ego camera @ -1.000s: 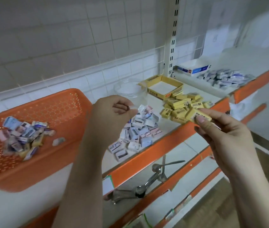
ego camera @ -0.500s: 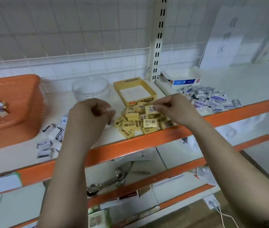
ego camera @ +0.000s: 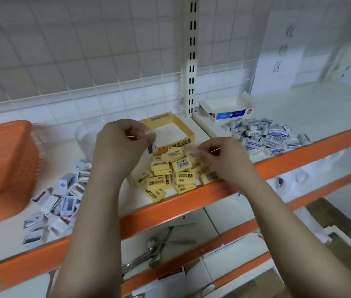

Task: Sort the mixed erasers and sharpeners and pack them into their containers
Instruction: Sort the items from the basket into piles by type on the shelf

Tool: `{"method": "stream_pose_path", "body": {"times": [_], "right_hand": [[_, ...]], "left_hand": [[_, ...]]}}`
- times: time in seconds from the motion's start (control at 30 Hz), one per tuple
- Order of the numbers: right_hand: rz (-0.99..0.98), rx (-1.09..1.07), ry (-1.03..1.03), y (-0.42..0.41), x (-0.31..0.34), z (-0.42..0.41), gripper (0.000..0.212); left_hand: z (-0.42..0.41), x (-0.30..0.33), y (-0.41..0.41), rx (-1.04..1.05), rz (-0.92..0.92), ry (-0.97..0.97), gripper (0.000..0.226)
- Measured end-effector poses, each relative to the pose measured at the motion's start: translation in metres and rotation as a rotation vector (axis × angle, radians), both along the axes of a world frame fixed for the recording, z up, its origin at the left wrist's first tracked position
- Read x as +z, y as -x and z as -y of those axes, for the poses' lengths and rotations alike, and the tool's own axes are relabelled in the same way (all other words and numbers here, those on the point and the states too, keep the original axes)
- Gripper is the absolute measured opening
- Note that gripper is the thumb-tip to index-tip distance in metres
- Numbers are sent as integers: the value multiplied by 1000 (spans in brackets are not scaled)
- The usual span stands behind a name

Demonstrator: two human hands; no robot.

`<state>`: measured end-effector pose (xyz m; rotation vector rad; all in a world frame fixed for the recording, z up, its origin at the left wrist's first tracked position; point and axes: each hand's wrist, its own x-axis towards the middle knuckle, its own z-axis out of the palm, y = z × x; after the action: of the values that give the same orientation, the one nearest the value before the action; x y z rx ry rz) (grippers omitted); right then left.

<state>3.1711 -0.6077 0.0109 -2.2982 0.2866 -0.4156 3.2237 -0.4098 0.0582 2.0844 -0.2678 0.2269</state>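
Sorting: left hand (ego camera: 123,145) pinches a small blue-labelled piece (ego camera: 152,148), right hand (ego camera: 222,160) curls onto the yellow erasers (ego camera: 170,171), next into the yellow box (ego camera: 170,130).

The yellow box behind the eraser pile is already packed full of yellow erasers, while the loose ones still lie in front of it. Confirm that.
Not quite. In the head view the yellow box is empty, its white floor showing. The yellow erasers do still lie loose in front of it.
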Motion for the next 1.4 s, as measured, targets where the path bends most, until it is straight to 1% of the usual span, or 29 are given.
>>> {"method": "stream_pose_path", "body": {"times": [0.1, 0.17, 0.23, 0.33, 0.47, 0.53, 0.63, 0.67, 0.7, 0.8, 0.83, 0.9, 1.0, 1.1, 1.23, 1.3, 1.4], "right_hand": [[90, -162, -101, 19, 1, 29, 10], [110, -253, -117, 36, 3, 47, 11], [87, -312, -72, 52, 6, 62, 14], [23, -372, 18, 69, 10, 79, 12], [-11, -416, 46, 84, 11, 91, 14], [-23, -422, 49, 88, 12, 92, 14], [-39, -446, 56, 92, 13, 96, 15], [-45, -454, 60, 92, 13, 97, 16], [-50, -462, 64, 93, 13, 98, 17], [-58, -469, 63, 94, 13, 97, 18], [-63, -468, 59, 95, 14, 95, 17], [-69, -466, 57, 96, 15, 92, 17], [-70, -452, 65, 98, 17, 86, 17], [-70, -432, 82, 102, 19, 80, 18], [-62, -383, 102, 101, 22, 65, 21], [-37, -336, 100, 96, 22, 53, 25], [-47, -232, 126, 85, 25, 28, 30]], "left_hand": [[30, 9, -13, -111, 32, 16, 5], [57, 16, -19, -219, 66, 33, 6], [91, 21, -26, -344, 83, 44, 7], [149, 22, -40, -536, 23, 51, 13], [218, 14, -61, -709, -4, -104, 16], [242, 9, -71, -734, -28, -191, 13], [265, -1, -89, -724, -10, -391, 7], [268, -5, -93, -719, -12, -430, 4], [271, -9, -96, -725, -24, -438, 4], [272, -20, -94, -755, -21, -416, 20], [272, -22, -93, -757, -9, -389, 23], [268, -24, -92, -749, -9, -325, 21], [259, -22, -91, -734, -17, -263, 11], [242, -14, -86, -713, -3, -242, 13], [200, -4, -72, -665, -5, -278, 14], [168, -1, -62, -610, -12, -291, 20], [111, 4, -40, -516, 0, -276, 23]]}}
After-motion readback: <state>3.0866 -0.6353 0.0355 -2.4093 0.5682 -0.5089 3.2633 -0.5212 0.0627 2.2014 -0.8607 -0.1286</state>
